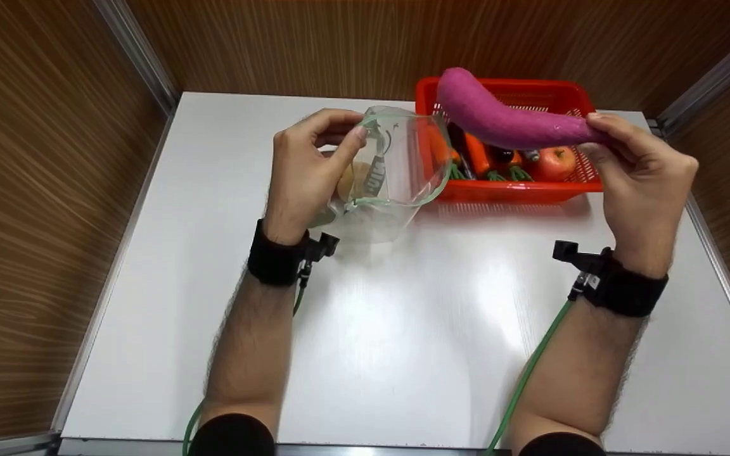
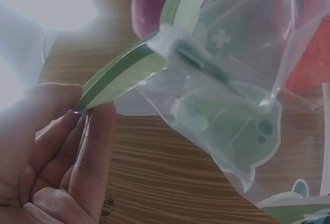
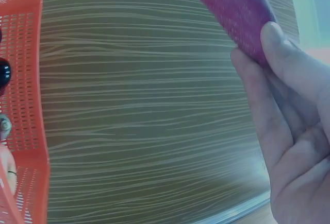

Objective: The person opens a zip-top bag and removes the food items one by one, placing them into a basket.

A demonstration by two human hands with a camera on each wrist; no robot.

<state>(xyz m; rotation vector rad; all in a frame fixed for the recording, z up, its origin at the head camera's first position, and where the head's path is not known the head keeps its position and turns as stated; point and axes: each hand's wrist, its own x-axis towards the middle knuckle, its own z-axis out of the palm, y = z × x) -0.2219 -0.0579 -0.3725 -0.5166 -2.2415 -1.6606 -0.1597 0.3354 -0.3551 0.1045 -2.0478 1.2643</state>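
Observation:
My left hand [image 1: 307, 166] pinches the rim of a clear zip bag [image 1: 403, 155] between thumb and fingers; its mouth gapes toward the right. In the left wrist view the bag's green zip strip [image 2: 116, 69] runs from the fingertips, and green animal prints show on the plastic. A tan rounded thing [image 1: 360, 177] shows through the bag, partly hidden; its kind is unclear. My right hand [image 1: 647, 168] pinches the narrow end of a long, curved magenta sweet potato [image 1: 504, 123]. Its thick end hangs above the red basket, to the right of the bag's mouth.
A red plastic basket [image 1: 530, 193] stands at the back right. It holds carrots [image 1: 477, 155], a red apple-like fruit [image 1: 556, 163] and dark vegetables, partly covered by the sweet potato. Wood-grain panels [image 1: 339, 47] enclose the white table [image 1: 390, 329]. Green cables [image 1: 530, 370] trail from both wrists.

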